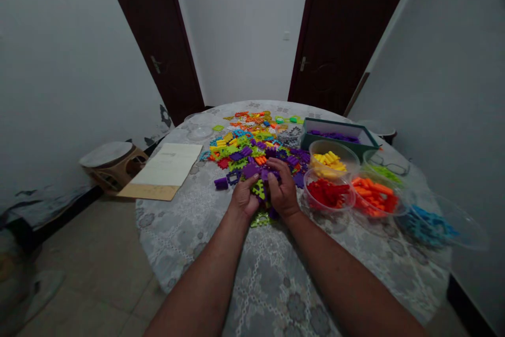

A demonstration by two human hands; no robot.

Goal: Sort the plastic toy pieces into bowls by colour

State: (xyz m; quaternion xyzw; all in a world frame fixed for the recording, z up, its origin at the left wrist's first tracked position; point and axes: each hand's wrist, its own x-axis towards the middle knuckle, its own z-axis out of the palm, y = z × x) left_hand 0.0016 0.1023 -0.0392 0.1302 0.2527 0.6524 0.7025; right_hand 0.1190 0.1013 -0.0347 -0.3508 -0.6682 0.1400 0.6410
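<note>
Purple plastic building pieces [251, 170] with toothed edges are between my two hands, in front of a mixed heap. My left hand [243, 199] grips them from the left, its thumb on top. From the other side my right hand [284, 191] closes around the purple parts, its fingers bent over them. A lime-green gear-shaped piece [259, 189] shows between the hands, and another green piece [261, 218] lies just below. Whether these green pieces are joined to the purple ones I cannot tell. The heap of colourful pieces [244, 149] spreads right behind my fingers.
Clear bowls of yellow pieces [329, 162], red pieces [328, 193], orange pieces [374, 196] and blue pieces [428, 225] stand at right. Behind them are glasses [398, 170] and a dark green box [341, 142] with purple pieces. An open booklet [168, 169] overhangs the table's left edge.
</note>
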